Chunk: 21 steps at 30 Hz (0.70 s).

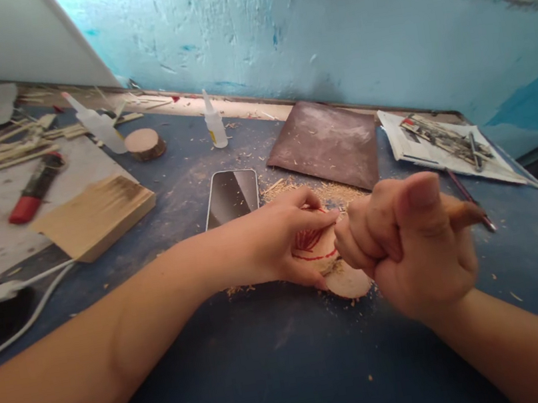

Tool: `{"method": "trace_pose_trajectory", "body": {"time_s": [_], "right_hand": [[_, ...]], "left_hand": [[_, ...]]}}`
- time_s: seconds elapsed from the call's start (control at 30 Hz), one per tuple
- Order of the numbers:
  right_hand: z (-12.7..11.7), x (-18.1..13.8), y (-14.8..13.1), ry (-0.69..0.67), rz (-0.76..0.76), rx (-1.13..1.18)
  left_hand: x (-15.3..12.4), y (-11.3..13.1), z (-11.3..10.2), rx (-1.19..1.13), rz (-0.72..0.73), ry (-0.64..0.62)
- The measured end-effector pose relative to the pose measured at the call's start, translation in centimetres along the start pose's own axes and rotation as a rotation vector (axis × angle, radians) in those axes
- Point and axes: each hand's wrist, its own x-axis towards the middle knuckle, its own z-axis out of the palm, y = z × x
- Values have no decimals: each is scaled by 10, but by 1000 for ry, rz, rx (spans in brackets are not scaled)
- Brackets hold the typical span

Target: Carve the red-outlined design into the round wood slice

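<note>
My left hand (287, 236) is closed around the edge of a round wood slice (319, 248) with red lines drawn on it, pressing it down at the middle of the table. Part of the slice is hidden by my fingers. Under its near edge lies another pale wood slice (349, 282). Wrapped in a fist, my right hand (410, 248) holds a tool whose brown wooden handle (470, 213) pokes out to the right. The tool's working end is hidden near the marked slice. Wood shavings (343, 189) lie scattered around both slices.
Behind my left hand lies a phone (232, 195). Farther back are a dark square sheet (325, 142), a small glue bottle (215, 122) and a log slice (144, 144). A wooden block (99, 213) sits left; paper with small tools (452, 144) and a pencil (471, 198) are right.
</note>
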Motion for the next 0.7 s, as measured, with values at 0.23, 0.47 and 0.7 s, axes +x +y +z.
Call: {"method": "trace_pose_trajectory", "body": {"time_s": [0.23,0.47,0.7], "right_hand": [[-13,9,-1,-9,77,68],[-28,17,-17,-109,145,105],[-28,15,-43,-72,132,143]], "left_hand": [[-4,6,0,64,-31,-30],[-9,7,-6,-38,124,29],[-8,21,-13,-325,26,110]]}}
